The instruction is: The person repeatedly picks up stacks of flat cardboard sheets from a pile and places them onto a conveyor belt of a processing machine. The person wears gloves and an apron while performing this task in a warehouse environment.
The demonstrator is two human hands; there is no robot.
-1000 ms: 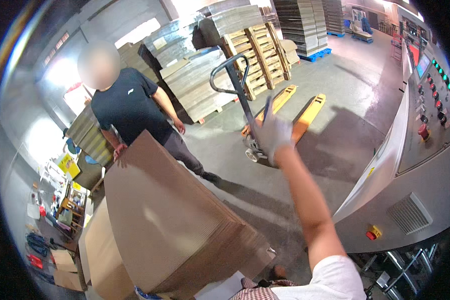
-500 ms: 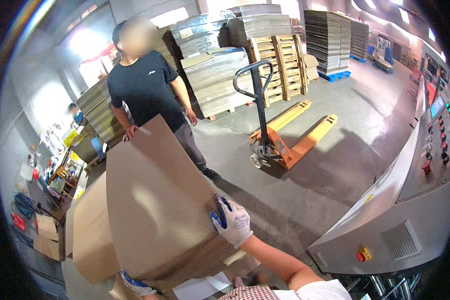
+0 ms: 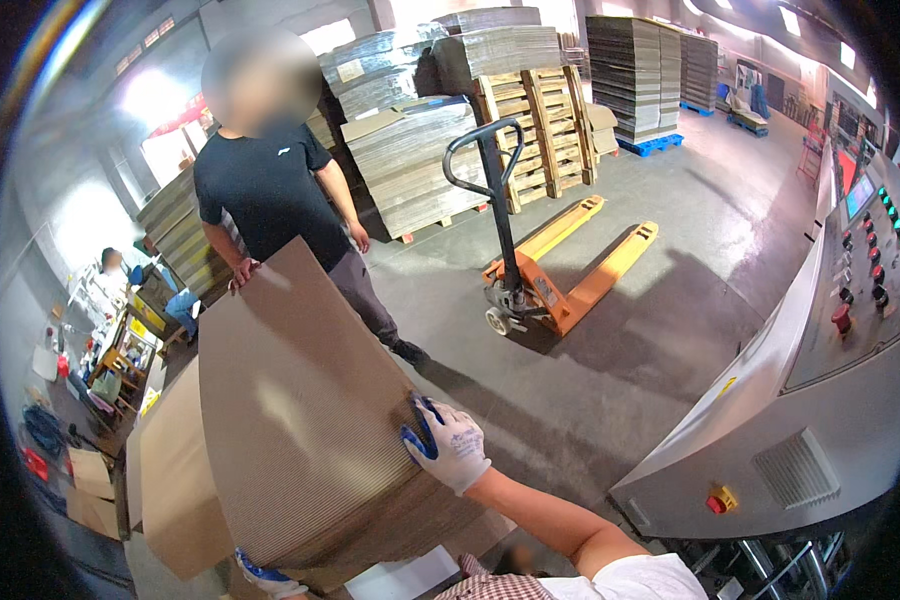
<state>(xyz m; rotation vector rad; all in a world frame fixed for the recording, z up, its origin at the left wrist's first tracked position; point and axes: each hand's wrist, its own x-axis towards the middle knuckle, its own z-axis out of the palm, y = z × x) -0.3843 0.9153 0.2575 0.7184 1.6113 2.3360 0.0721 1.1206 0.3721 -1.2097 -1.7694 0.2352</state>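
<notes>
A tall stack of brown corrugated cardboard sheets stands in front of me, its ribbed top sheet reaching away to the far left. My right hand, in a white glove with a blue palm, grips the stack's right edge, thumb and fingers apart around it. My left hand, gloved alike, is at the near left corner, closed at the sheets' edge; its fingers are partly hidden. Across the stack, a co-worker in a dark T-shirt rests one hand on the far corner.
An orange pallet jack stands on the concrete floor. Behind it are wooden pallets and cardboard stacks. A grey machine with a button panel borders the right. More cardboard lies left of my stack; another person sits farther back.
The view has shifted slightly, so the scene sits a little farther left. Both my hands keep their places on the cardboard, and the co-worker's hand stays at the far corner.
</notes>
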